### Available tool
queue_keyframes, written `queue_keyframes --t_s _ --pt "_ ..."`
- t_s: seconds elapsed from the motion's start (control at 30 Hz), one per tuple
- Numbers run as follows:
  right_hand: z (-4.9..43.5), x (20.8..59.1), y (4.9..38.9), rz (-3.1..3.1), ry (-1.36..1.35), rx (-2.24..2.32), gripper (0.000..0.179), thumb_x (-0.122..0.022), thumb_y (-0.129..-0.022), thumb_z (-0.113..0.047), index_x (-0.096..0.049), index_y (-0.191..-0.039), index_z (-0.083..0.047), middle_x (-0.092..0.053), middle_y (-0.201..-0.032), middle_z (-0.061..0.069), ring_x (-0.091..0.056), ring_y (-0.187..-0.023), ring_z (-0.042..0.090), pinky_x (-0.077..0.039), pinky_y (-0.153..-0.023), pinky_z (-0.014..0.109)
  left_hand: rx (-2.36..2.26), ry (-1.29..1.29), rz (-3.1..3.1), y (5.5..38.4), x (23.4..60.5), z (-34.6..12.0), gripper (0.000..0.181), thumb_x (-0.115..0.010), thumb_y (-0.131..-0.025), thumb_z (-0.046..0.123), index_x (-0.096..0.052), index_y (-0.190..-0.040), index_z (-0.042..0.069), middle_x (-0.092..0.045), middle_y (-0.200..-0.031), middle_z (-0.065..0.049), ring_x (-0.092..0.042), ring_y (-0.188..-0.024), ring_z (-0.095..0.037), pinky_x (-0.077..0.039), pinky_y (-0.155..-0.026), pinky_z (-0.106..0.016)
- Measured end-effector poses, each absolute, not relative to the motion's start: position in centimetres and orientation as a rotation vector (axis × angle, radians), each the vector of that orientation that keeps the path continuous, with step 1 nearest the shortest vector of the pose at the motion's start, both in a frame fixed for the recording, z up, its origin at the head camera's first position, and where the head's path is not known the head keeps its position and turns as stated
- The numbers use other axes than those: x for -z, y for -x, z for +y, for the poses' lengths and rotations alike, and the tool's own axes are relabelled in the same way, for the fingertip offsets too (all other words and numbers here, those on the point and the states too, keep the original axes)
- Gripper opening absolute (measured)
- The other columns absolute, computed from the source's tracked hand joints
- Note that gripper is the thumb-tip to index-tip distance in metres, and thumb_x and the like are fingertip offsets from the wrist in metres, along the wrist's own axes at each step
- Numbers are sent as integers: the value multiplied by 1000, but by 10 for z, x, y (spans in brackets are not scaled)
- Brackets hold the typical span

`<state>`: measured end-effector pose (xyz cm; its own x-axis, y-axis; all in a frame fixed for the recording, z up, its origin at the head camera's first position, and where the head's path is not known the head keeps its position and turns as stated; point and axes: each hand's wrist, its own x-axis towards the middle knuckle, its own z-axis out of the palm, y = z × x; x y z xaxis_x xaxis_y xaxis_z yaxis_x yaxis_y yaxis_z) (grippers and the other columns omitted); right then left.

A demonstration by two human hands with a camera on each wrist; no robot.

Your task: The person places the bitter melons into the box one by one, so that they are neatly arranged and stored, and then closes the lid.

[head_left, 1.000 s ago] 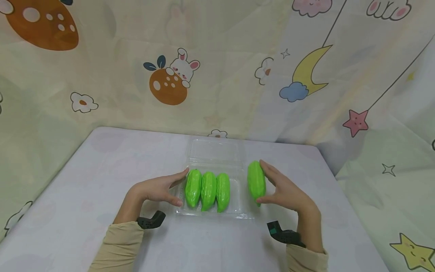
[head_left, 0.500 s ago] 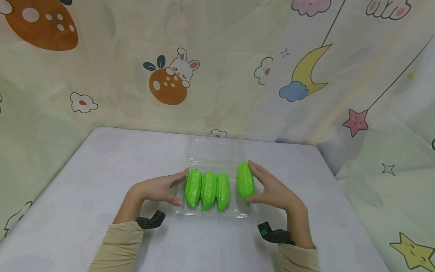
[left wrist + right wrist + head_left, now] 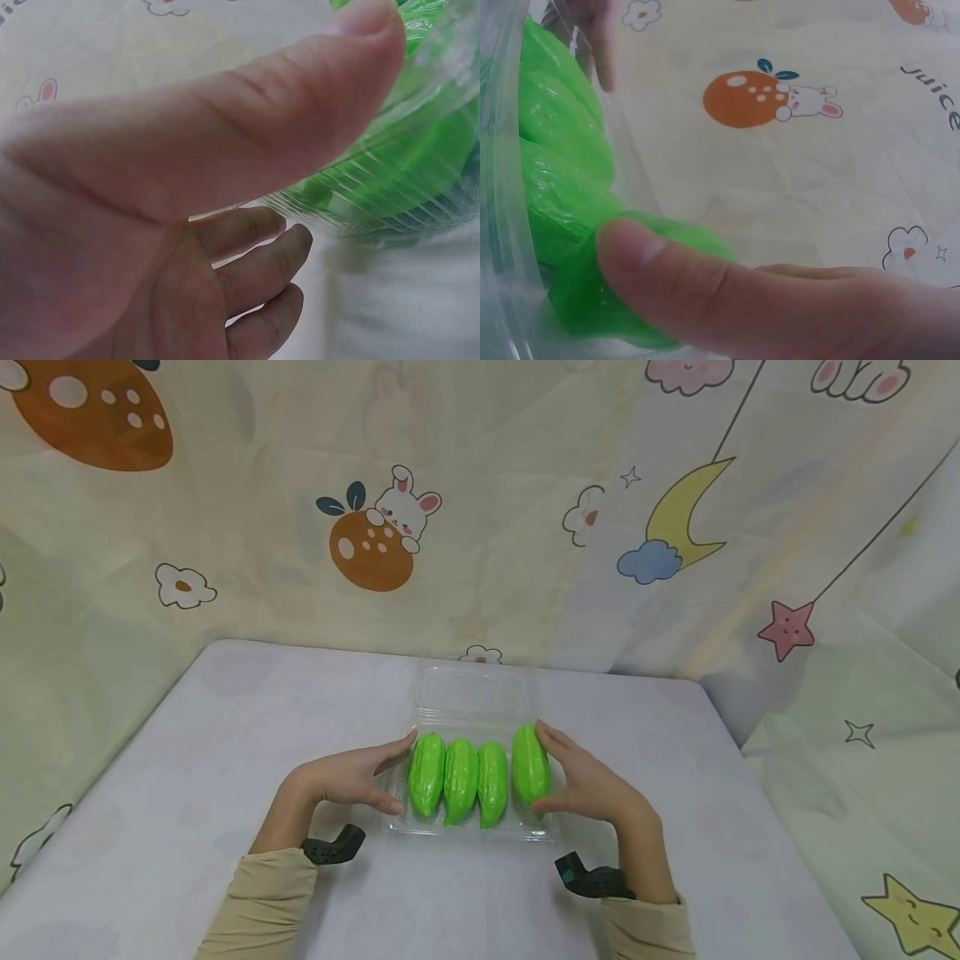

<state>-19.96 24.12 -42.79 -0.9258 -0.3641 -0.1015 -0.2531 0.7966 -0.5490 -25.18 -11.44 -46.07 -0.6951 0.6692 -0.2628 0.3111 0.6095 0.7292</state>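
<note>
Three bright green, shiny, ridged gourds (image 3: 461,782) lie side by side in a clear plastic clamshell box (image 3: 471,832). A fourth green gourd (image 3: 530,765) is pinched lengthwise between the thumb and fingers of my right hand (image 3: 592,781), over the box's right side, beside the others. In the right wrist view, the thumb presses on this gourd's near end. My left hand (image 3: 341,777) rests at the box's left edge, thumb and index finger spread along it. The left wrist view has its thumb (image 3: 300,97) against the clear wall, with the other fingers loosely extended outside.
The box's clear lid (image 3: 474,692) lies folded back toward the far edge of the white-covered table (image 3: 247,727). A printed cloth (image 3: 495,527) hangs behind the table. Each wrist carries a black camera mount (image 3: 334,846).
My right hand has carried the fourth gourd leftward from beyond the box's right edge to over its right side. The left hand and the other gourds have stayed put.
</note>
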Motion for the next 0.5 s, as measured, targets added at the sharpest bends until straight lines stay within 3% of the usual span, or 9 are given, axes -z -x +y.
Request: queue_keyframes --t_s 0.5 --pt "232 432 200 2758 423 718 112 -86 -68 -29 -14 -153 -10 -10 -161 4 -17 -146 28 -27 -115 47 -898 -783 2325 252 462 -114 111 -80 -73 42 -10 -154 14 -13 -160 -7 -13 -147 -28 -20 -117 -51"
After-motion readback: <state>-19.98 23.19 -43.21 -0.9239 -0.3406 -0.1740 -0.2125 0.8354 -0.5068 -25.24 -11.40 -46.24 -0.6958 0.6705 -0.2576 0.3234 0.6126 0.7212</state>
